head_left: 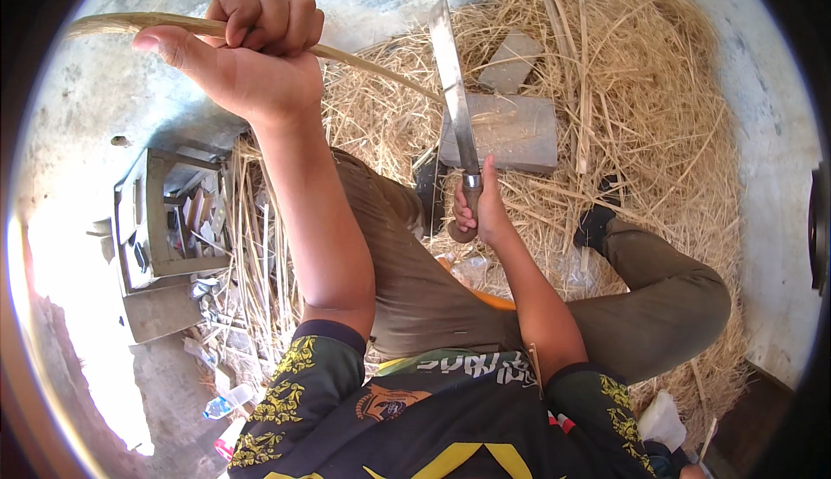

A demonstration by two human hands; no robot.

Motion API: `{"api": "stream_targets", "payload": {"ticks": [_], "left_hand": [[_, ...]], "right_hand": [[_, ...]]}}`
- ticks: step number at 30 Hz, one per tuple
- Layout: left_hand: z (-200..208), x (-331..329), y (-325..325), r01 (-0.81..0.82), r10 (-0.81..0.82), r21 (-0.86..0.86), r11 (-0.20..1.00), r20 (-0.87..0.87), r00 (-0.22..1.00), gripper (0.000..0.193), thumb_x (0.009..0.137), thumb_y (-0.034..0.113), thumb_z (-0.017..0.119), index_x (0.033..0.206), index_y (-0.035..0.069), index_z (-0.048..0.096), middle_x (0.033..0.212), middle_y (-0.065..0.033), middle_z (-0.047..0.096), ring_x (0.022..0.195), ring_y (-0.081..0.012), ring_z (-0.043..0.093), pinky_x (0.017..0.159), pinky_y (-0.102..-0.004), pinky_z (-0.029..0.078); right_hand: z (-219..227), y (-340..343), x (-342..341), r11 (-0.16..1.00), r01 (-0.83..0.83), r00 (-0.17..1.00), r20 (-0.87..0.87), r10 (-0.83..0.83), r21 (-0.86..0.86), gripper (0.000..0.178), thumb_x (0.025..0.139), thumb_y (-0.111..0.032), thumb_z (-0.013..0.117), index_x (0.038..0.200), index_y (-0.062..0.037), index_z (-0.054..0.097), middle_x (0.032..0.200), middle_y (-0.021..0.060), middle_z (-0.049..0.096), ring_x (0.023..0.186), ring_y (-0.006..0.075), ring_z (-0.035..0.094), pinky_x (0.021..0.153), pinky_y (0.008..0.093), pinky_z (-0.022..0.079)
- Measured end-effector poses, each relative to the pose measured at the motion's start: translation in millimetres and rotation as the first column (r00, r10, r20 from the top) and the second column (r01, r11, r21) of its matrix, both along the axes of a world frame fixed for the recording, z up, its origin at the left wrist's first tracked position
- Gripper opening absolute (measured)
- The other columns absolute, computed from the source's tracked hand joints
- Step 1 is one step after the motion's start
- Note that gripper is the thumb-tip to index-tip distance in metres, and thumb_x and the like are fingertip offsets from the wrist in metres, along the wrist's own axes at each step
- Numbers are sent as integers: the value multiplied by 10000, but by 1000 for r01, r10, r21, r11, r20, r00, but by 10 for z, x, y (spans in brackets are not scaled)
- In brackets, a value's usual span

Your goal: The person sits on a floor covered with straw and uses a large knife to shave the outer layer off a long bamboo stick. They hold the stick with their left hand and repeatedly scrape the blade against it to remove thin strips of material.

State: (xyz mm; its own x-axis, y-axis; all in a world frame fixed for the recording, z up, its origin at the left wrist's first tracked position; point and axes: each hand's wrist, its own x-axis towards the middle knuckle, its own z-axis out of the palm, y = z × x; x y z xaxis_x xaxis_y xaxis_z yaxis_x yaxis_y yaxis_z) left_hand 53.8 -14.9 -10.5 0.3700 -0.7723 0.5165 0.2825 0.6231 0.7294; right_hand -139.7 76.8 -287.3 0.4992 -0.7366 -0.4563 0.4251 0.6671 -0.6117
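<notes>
One long, pale strip [195, 25] of wood-like material is held up at the upper left, slanting down to the right, its far end close to the blade of one knife [454, 81]; I cannot tell whether the two touch. The left hand [260, 55] is closed round the strip, four fingers curled over it and the thumb stretched along it toward the left. The right hand [481, 206] is wrapped round the knife's handle, thumb pointing up along it, with the long blade standing nearly upright, tilted a little to the left. Behind the blade lie two greyish slabs, a larger block [528, 137] and a smaller flat piece [512, 59] just beyond it. Around both spreads a thick heap of straw-coloured shavings [666, 107], too many to count, with a few longer strips lying across it. Two legs in brown trousers [424, 280] are bent apart on either side of the right forearm. Further out, at the left, is one small wooden cabinet [186, 266] with assorted pieces inside, and below it one clear plastic bottle [227, 401] lying on its side.
</notes>
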Motion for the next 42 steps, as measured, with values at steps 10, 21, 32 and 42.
{"api": "stream_targets", "payload": {"ticks": [10,21,32,42], "left_hand": [[-30,79,-41,-3,3,-9,1000,-34,999,814,806,956,319,608,168,264,525,42,175,504,-107,98,493,-309,91],[-27,80,-38,-2,1,-28,1000,-18,1000,808,817,950,311,606,172,258,521,41,164,490,-106,97,489,-312,92],[-4,-17,-23,-39,39,3,999,-16,999,804,827,940,325,617,167,259,533,42,165,512,-114,91,496,-304,84],[-39,19,-67,-163,163,-5,987,-41,986,805,811,943,363,647,160,268,552,42,161,526,-116,103,496,-301,92]], "right_hand": [[371,-53,8,984,97,985,153,-74,-149,769,982,-766,240,653,-100,438,476,-5,360,357,106,331,396,268,319],[293,-20,20,925,203,914,-276,-296,-322,728,1021,-680,361,600,-95,468,495,-1,413,394,84,385,394,254,305],[-662,57,-170,995,93,392,-918,-60,-25,936,905,-792,460,628,92,594,737,273,633,684,375,607,713,532,457],[-489,63,-134,984,-111,415,-906,-83,-141,942,917,-804,403,630,71,598,654,250,603,628,356,590,685,504,460]]}}
